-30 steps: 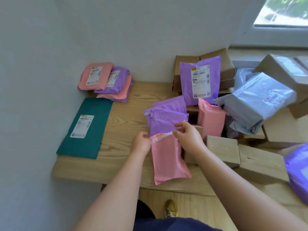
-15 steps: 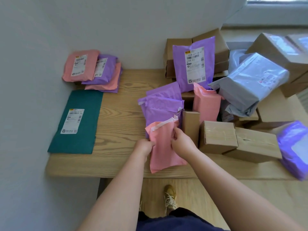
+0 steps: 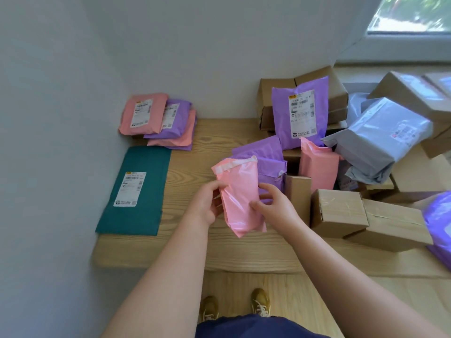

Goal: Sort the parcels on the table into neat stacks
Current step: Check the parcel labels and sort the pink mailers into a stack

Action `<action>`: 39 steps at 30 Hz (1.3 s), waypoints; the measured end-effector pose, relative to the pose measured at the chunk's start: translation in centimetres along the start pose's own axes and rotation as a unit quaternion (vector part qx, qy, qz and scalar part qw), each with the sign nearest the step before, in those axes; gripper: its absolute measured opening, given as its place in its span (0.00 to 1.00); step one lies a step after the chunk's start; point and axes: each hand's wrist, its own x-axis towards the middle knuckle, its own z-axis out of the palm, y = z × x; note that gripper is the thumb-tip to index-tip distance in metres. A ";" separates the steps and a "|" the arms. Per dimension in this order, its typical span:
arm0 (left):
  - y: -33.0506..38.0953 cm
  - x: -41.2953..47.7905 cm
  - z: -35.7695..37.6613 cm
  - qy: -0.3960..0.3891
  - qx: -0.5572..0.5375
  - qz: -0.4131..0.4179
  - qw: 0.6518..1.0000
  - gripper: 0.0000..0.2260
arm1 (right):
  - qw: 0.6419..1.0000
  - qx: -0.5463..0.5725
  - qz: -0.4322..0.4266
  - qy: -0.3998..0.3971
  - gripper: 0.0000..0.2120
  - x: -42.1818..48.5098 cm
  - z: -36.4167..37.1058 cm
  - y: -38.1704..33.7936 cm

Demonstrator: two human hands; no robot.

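A pink mailer bag (image 3: 240,191) is held up over the wooden table (image 3: 212,252), label side hidden. My left hand (image 3: 207,203) grips its left edge and my right hand (image 3: 273,203) grips its right edge. Just behind it lie purple mailers (image 3: 268,162). At the back left corner a stack of pink and purple mailers (image 3: 158,120) sits against the wall. A flat green mailer (image 3: 136,189) lies along the left wall.
A jumble fills the right side: brown boxes (image 3: 339,211), a standing pink bag (image 3: 317,164), a labelled purple bag (image 3: 300,113) leaning on boxes, a grey bag (image 3: 375,140) and a purple bag (image 3: 439,223) at the right edge. My shoes (image 3: 260,303) show below the table's front edge.
Both hands have lifted the pink mailer off the table and brought it more upright; each hand has shifted from its top corners to its side edges.
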 end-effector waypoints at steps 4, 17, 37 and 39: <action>3.9 -1.6 -0.4 0.007 -0.062 0.056 0.996 0.04 | 0.995 0.072 -0.059 -0.028 0.23 -0.2 -0.2 -2.0; 5.6 -3.9 0.0 -0.079 0.040 0.151 0.985 0.09 | 0.978 0.175 -0.090 0.077 0.11 -1.8 1.8 -4.5; 4.8 -2.8 -1.7 -0.064 -0.003 0.103 0.993 0.19 | 0.963 0.250 -0.028 0.094 0.23 -0.7 -3.0 -5.1; 4.6 -3.3 -1.6 -0.079 0.032 0.100 0.991 0.19 | 0.969 0.225 -0.062 0.078 0.21 -0.6 -3.5 -6.6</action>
